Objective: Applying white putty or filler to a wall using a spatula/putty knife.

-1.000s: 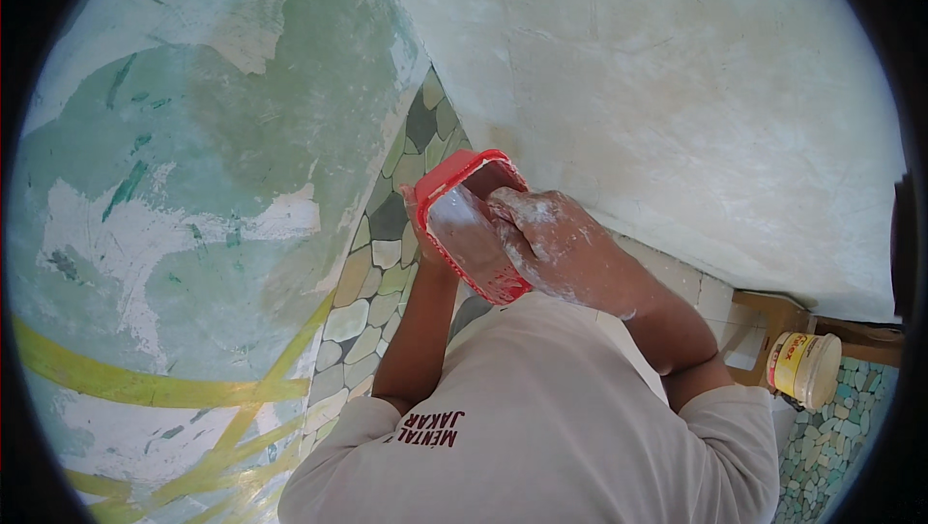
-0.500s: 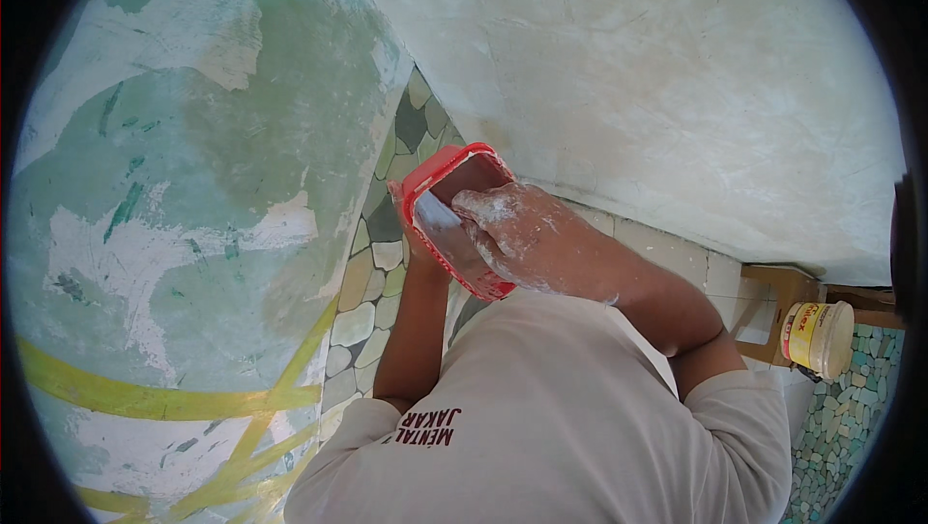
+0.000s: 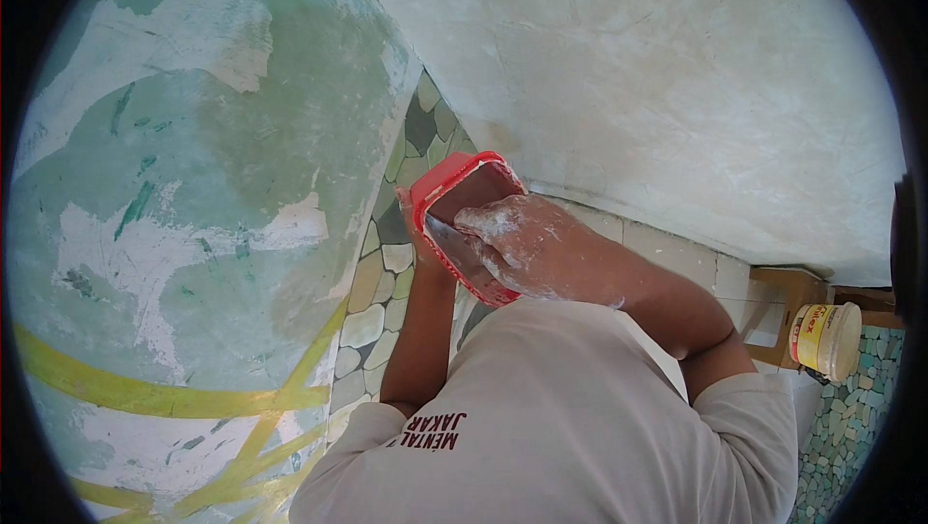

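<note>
"One red tub [image 3: 443, 176]: where was it?"

"Just beyond the pale shirt [image 3: 580, 398], above the stone-patterned strip [image 3: 362, 326]. The left hand [image 3: 420, 242] gripped its left side."

"And the right hand [image 3: 527, 234]?"

"It reached inside, smeared white; I couldn't tell whether it held anything."

"Farther out?"

"A patchy green surface [image 3: 290, 70] spread left, a pale wall [image 3: 677, 118] right, and a yellow-labelled bucket [image 3: 826, 342] was near a wooden frame [image 3: 788, 290]."

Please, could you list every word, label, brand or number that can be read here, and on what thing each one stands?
I will not copy wording; here is where it stands.
Light beige fabric T-shirt: two lines of dark red capitals, upside down, partly hidden.
White round plastic bucket: yellow label, large print; small print unreadable.
Red rectangular plastic tub: none visible.
</note>
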